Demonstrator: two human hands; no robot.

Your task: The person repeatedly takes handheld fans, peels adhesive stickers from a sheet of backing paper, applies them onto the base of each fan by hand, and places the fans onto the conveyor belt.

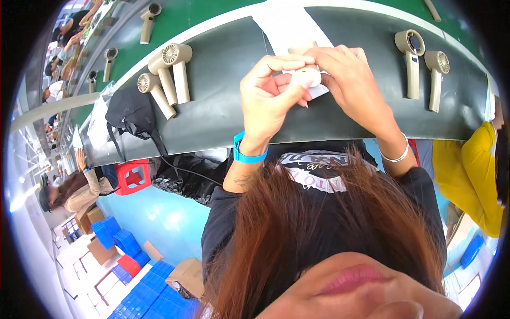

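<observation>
Over the dark bench mat, both my hands meet around a pale handheld fan [303,47], which my fingers mostly hide. Its beige head shows just beyond the fingertips, and a whitish rounded end [312,77] faces me. My left hand [270,87] is closed, its thumb pressed against that rounded end. From the other side, my right hand [348,77] is closed on it too, fingers bent over the top. Behind and under the hands lies a white sheet [287,24], with a white paper corner [320,92] showing below the fingers.
Several beige fans [181,80] stand grouped on the mat at left, beside a black bag [132,112]. Two more fans [413,69] are at right. A green conveyor belt [212,11] runs along the far side. A co-worker's yellow sleeve [475,159] is at right; a red stool [133,178] at left.
</observation>
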